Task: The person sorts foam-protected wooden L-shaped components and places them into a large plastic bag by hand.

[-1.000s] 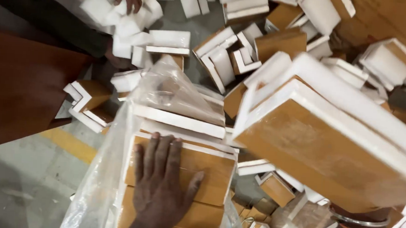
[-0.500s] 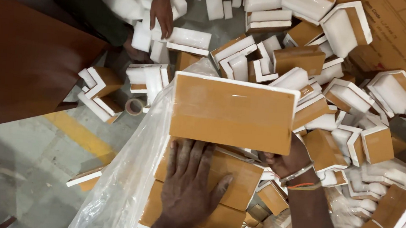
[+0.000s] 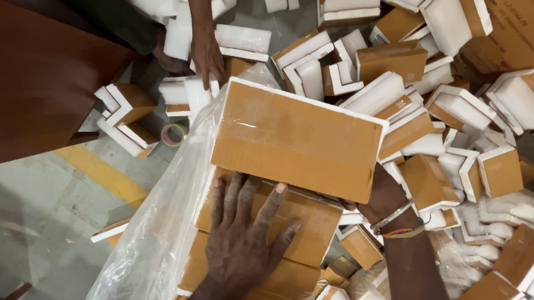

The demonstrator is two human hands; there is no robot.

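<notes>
Here, the flat brown cardboard slab with white foam edging is lying atop a stack inside the clear plastic bag — loose foam corner pieces are crowding its right edge. The left hand is pressing flat, fingers spread, on the slab below; the right hand is gripping the top slab's right end.

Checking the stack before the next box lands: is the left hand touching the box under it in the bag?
Touching. The head view shows the left hand lying flat, fingers spread, on the brown box inside the clear bag, with no gap visible.
</notes>
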